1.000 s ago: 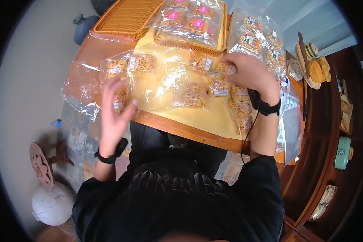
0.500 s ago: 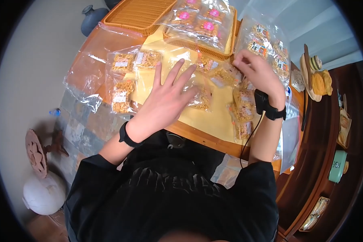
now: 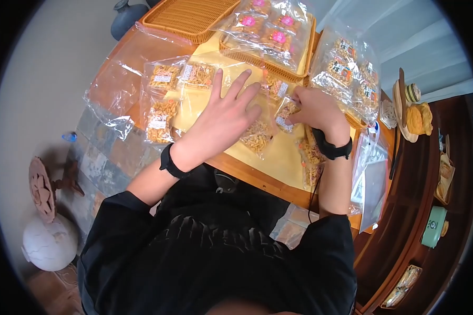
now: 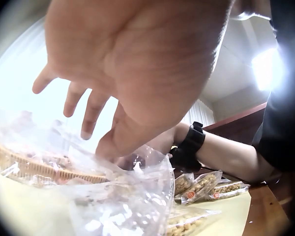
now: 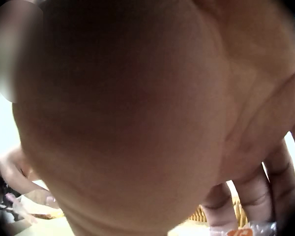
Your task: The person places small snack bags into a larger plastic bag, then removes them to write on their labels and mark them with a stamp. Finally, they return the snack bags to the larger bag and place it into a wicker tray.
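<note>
A large clear plastic bag (image 3: 108,86) lies across the left of the table, with several small packets of crunchy snack (image 3: 163,121) inside it. Over the bag's right part, my left hand (image 3: 218,123) stretches out with fingers spread. Clear plastic (image 4: 123,206) bunches just below its thumb in the left wrist view. My right hand (image 3: 323,113) pinches a labelled snack packet (image 3: 285,111) between thumb and fingers. One more packet (image 3: 257,140) lies below the left hand's thumb, and another (image 3: 275,87) lies beyond the pinched one.
More packets (image 3: 311,153) lie under my right wrist. Behind are an empty wicker tray (image 3: 184,18), a wicker basket (image 3: 263,59) holding bagged pink-labelled snacks, and another filled clear bag (image 3: 347,68). Flat plastic bags (image 3: 370,178) hang at the table's right edge.
My left hand has swung from the left packets rightward over the bag's middle, fingers spread. My right hand has come slightly nearer me and now pinches a packet. The head view has shifted.
</note>
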The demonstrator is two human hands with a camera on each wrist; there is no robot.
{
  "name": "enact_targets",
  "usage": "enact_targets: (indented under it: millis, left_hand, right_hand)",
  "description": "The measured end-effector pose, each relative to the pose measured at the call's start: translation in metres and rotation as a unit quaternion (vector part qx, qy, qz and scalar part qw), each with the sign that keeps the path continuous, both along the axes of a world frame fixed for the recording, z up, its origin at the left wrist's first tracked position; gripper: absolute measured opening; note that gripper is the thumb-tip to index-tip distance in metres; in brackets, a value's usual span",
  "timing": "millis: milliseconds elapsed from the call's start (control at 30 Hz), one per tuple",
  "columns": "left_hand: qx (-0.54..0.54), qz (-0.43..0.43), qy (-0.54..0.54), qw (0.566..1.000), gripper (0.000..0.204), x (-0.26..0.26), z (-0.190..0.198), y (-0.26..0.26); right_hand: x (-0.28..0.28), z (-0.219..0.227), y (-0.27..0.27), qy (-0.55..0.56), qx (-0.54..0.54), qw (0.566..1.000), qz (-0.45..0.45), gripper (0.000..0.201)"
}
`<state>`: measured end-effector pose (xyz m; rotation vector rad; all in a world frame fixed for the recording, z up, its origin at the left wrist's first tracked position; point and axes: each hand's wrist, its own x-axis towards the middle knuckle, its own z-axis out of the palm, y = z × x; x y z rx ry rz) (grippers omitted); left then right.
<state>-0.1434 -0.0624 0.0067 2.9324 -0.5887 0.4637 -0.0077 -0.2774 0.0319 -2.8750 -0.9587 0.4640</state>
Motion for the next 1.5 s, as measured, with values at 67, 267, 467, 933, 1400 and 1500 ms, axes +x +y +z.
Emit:
enact_targets:
  millis: [67,267,467,933,1400,1500]
  left_hand:
    - [-0.018,0.000,-0.013,1.000,0.021,-0.002,0.001,0.002]
    - [-0.138,-0.009,-0.071,0.988,0.025,-0.010,-0.002,0.014]
    - [-0.195,-0.005,-0.123,0.973,0.030,-0.012,-0.015,0.009]
    - [-0.255,-0.004,-0.121,0.959,0.040,-0.047,-0.032,0.015]
    - [-0.145,0.204,-0.015,0.968,0.044,-0.088,-0.075,0.115]
    - [-0.147,0.154,-0.015,0.977,0.042,-0.072,-0.073,0.127]
  right_hand:
    - [0.004,-0.004,-0.004,0.001,0.047,0.998,0.032,0.050]
    - [0.001,0.031,-0.004,0.041,0.308,0.948,-0.073,0.042]
    - [-0.010,0.014,0.052,0.207,0.291,0.927,-0.114,0.026]
    - [-0.002,-0.080,0.108,0.374,0.302,0.856,0.192,0.053]
    - [-0.032,-0.041,0.102,0.426,0.274,0.860,0.066,0.043]
    - [-0.036,-0.025,0.062,0.430,0.339,0.837,0.002,0.036]
